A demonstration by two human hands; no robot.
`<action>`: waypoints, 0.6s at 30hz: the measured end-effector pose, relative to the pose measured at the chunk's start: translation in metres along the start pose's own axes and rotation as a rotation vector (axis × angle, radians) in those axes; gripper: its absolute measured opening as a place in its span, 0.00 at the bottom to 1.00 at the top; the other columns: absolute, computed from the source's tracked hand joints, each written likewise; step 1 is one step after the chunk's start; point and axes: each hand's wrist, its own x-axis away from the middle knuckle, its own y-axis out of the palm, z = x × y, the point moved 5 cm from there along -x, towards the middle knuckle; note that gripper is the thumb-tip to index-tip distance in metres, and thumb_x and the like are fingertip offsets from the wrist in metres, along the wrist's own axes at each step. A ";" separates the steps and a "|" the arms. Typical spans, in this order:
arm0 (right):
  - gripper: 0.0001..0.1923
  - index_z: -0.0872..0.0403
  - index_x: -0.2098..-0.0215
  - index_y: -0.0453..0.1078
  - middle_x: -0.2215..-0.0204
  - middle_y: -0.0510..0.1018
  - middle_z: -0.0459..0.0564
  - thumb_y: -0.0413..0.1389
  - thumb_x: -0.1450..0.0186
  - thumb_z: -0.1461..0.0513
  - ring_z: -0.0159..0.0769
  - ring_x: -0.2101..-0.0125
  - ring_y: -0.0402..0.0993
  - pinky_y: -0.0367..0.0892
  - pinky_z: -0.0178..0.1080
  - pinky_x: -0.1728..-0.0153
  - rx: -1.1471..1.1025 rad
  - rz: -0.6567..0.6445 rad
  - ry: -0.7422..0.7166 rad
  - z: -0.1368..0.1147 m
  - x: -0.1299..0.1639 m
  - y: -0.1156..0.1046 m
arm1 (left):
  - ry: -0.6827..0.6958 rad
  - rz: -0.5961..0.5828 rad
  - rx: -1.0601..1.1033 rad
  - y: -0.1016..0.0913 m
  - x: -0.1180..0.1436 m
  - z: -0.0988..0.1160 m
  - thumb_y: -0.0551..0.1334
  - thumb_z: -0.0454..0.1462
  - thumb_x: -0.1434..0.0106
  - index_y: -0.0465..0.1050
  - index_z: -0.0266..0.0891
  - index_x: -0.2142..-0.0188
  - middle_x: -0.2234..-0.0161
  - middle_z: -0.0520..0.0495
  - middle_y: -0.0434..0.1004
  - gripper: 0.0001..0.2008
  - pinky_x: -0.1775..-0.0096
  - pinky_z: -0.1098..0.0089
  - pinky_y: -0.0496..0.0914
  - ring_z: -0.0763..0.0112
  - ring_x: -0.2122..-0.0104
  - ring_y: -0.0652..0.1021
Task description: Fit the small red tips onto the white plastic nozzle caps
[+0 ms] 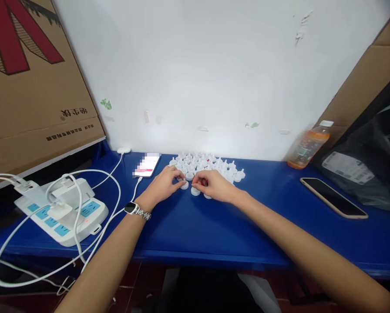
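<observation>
Many small white plastic caps with pointed nozzles (223, 165) stand close together on the blue table (188, 230), near the wall. My left hand (165, 184), with a watch on its wrist, pinches a white cap (184, 186) at the front edge of the group. Just to its right, my right hand (213, 183) has thumb and forefinger closed at the top of another white cap (195, 191). A further cap (207, 197) shows partly under the right hand. My fingers cover the tips of the pinched caps. A small red spot lies among the caps behind.
A lit phone (148, 166) on a charging cable lies left of the caps. A white power strip (64, 217) with looping cables fills the left side. To the right are a dark-screened phone (334, 198), an orange drink bottle (309, 145) and a plastic-wrapped bag (368, 161).
</observation>
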 end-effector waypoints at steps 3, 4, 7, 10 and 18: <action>0.08 0.54 0.61 0.75 0.76 0.76 0.44 0.55 0.35 0.61 0.30 0.75 0.68 0.61 0.34 0.70 0.056 0.087 0.000 0.005 0.001 -0.012 | -0.011 0.040 0.027 -0.002 -0.002 0.006 0.57 0.45 0.32 0.74 0.43 0.60 0.61 0.47 0.74 0.11 0.55 0.61 0.67 0.61 0.58 0.72; 0.09 0.54 0.60 0.75 0.74 0.77 0.45 0.55 0.35 0.62 0.31 0.74 0.68 0.61 0.34 0.68 0.092 0.135 0.006 0.008 0.001 -0.018 | -0.017 0.060 0.053 -0.003 -0.003 0.009 0.56 0.45 0.31 0.73 0.43 0.60 0.61 0.47 0.75 0.11 0.56 0.61 0.67 0.62 0.58 0.73; 0.09 0.54 0.62 0.77 0.72 0.79 0.46 0.55 0.38 0.65 0.32 0.72 0.70 0.61 0.35 0.65 0.191 0.166 0.049 0.018 0.001 -0.031 | -0.038 0.087 0.198 -0.004 -0.004 0.022 0.53 0.45 0.29 0.70 0.42 0.56 0.58 0.47 0.76 0.12 0.59 0.65 0.68 0.64 0.60 0.74; 0.07 0.54 0.65 0.77 0.74 0.79 0.45 0.58 0.40 0.63 0.32 0.73 0.71 0.61 0.35 0.66 0.197 0.057 0.134 0.024 -0.001 -0.030 | -0.053 0.118 0.318 -0.001 -0.005 0.034 0.51 0.44 0.28 0.67 0.42 0.55 0.59 0.48 0.76 0.12 0.60 0.67 0.68 0.68 0.62 0.75; 0.03 0.52 0.72 0.76 0.74 0.80 0.45 0.62 0.43 0.61 0.38 0.67 0.74 0.55 0.43 0.54 0.386 0.003 0.251 0.019 -0.009 -0.018 | -0.087 0.119 0.318 0.008 -0.009 0.043 0.49 0.45 0.27 0.70 0.40 0.56 0.64 0.49 0.74 0.15 0.63 0.68 0.65 0.69 0.67 0.73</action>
